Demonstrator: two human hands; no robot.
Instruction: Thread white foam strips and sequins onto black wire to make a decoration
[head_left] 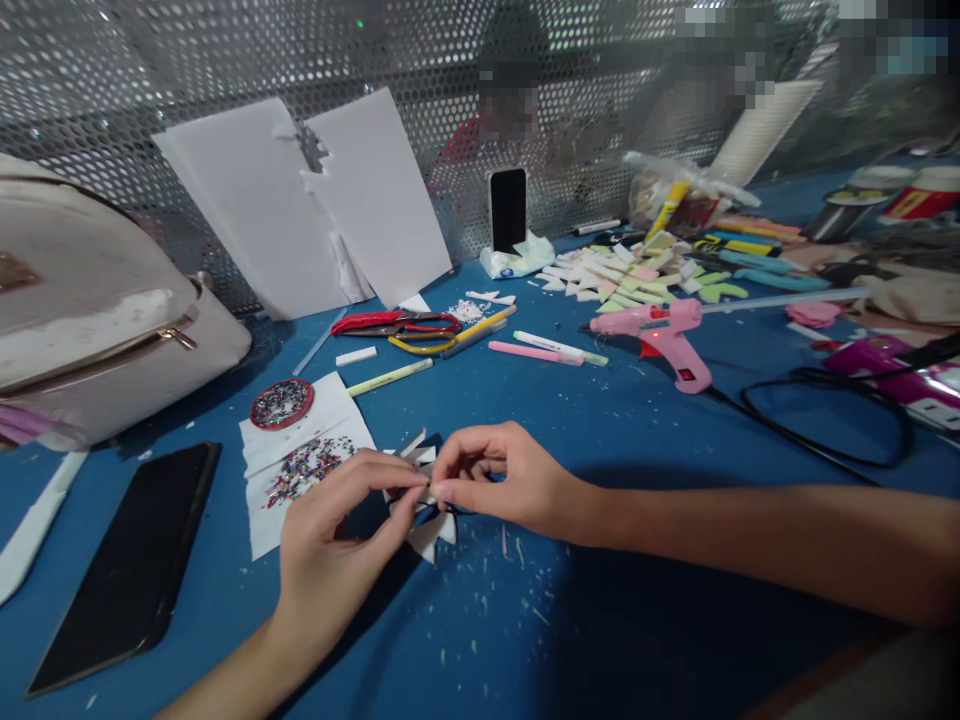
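My left hand (341, 530) and my right hand (517, 480) meet at the fingertips, both pinched around something too small to make out. A thin dark strand shows just below the fingers. Beneath them lie several white cut pieces (425, 537) with pointed ends, partly hidden by my hands. Left of my fingers, a white paper sheet (259, 520) carries a scatter of multicoloured sequins (311, 468). On the sheet's upper edge sits a round red lid (281, 404) filled with more of these sequins.
A pink glue gun (660, 330) with a black cord rests at right. Scissors (424, 335), markers (536, 352) and a heap of foam strips (622, 270) lie farther back. A black phone (127, 570) and a pale backpack (97, 320) occupy the left; white boards (262, 210) lean behind.
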